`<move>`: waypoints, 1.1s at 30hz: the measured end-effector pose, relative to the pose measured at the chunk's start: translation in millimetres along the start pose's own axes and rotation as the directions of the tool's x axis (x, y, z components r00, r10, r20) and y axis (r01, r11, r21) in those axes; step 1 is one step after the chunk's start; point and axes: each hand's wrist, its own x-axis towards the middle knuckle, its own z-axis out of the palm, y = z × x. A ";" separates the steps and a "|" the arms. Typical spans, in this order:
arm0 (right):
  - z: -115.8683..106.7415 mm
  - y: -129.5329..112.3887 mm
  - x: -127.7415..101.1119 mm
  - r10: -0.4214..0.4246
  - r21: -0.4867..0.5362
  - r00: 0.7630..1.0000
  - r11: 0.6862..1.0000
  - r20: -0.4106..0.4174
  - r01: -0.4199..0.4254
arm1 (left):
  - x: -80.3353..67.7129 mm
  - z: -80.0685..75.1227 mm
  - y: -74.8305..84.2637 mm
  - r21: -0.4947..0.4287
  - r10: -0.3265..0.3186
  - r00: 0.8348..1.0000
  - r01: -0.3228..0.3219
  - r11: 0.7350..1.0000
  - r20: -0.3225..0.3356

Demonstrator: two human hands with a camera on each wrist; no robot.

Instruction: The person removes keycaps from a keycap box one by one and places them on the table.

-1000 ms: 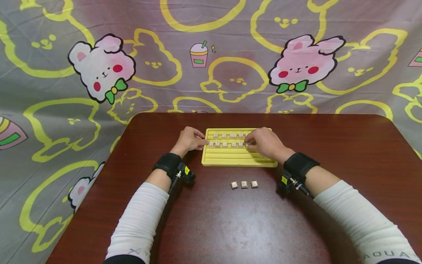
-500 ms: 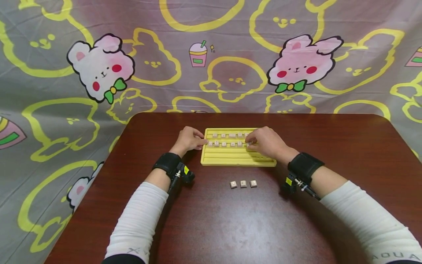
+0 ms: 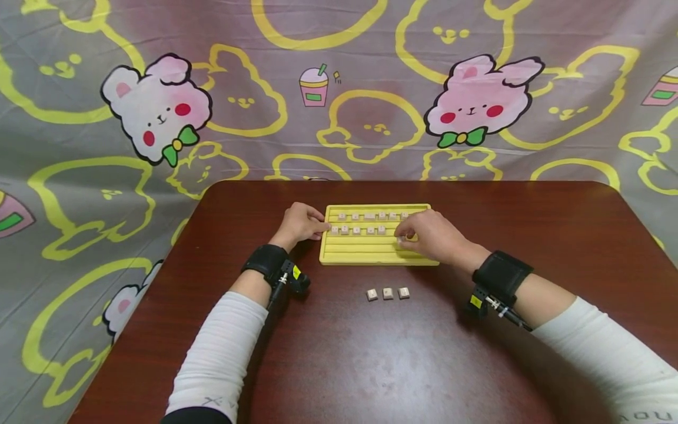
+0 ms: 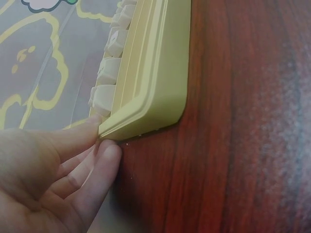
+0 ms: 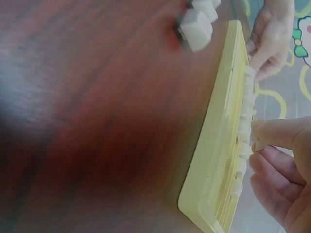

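A yellow ridged tray (image 3: 377,258) lies on the table with two rows of white keycaps (image 3: 356,231) on it. My left hand (image 3: 301,224) pinches the tray's left edge; the left wrist view shows the thumb (image 4: 77,141) and a finger at that corner. Over the right part of the tray, my right hand (image 3: 431,235) pinches a single keycap (image 3: 401,239) between thumb and fingers. The same small keycap (image 5: 260,144) shows in the right wrist view, partly covered by the fingertips. Whether it touches the tray I cannot tell.
Three loose keycaps (image 3: 388,293) lie in a row on the brown table (image 3: 339,353), nearer to me than the tray. A patterned cloth (image 3: 371,59) hangs behind the table's far edge.
My right hand has drawn slightly nearer to me with the keycap, away from the second row, uncovering more of the back row. My left hand has stayed at the tray's edge.
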 end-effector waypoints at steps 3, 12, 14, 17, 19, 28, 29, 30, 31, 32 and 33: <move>1.5 -2.2 -5.8 -0.027 -0.011 1.000 1.000 -0.002 0.027 | 0.8 -0.4 -0.5 -0.002 -0.002 1.000 0.002 1.000 0.004; 2.5 -10.5 -24.8 -0.065 -0.014 0.998 0.998 0.003 0.065 | 0.1 -0.6 -0.7 -0.005 0.006 1.000 -0.006 1.000 0.004; 2.6 -11.8 -27.8 -0.068 -0.012 0.998 0.998 0.007 0.068 | 0.0 -0.4 -1.0 -0.002 0.007 1.000 -0.007 1.000 0.001; 3.2 -12.7 -32.3 -0.073 -0.012 0.997 0.997 0.012 0.073 | 0.0 0.1 -1.2 0.002 0.009 1.000 -0.009 1.000 -0.003; 3.4 -12.7 -35.4 -0.076 -0.015 0.997 0.997 0.013 0.076 | 0.2 0.6 -1.0 -0.002 0.007 1.000 -0.007 1.000 -0.003; 2.3 -11.0 -44.0 -0.102 -0.002 0.995 0.995 0.015 0.102 | -2.2 -1.1 0.0 -0.003 0.006 1.000 -0.006 1.000 -0.001; 2.1 -10.9 -44.7 -0.101 -0.003 0.995 0.995 0.017 0.101 | -2.0 -1.0 0.0 -0.004 0.005 1.000 -0.005 1.000 -0.003; 2.0 -10.7 -45.4 -0.103 -0.003 0.995 0.995 0.019 0.103 | -2.1 -0.9 0.2 0.000 0.006 1.000 -0.006 1.000 -0.004; 1.7 -10.8 -46.2 -0.103 -0.004 0.994 0.995 0.021 0.103 | -2.1 -0.6 0.2 0.001 0.005 1.000 -0.005 1.000 -0.006; 1.6 -10.8 -47.3 -0.103 -0.006 0.994 0.995 0.022 0.103 | -2.1 -0.4 0.4 0.001 0.003 1.000 -0.003 1.000 -0.006; 1.3 -10.6 -48.6 -0.108 -0.008 0.994 0.994 0.021 0.109 | -2.0 -0.2 0.3 0.004 0.003 1.000 -0.003 1.000 -0.006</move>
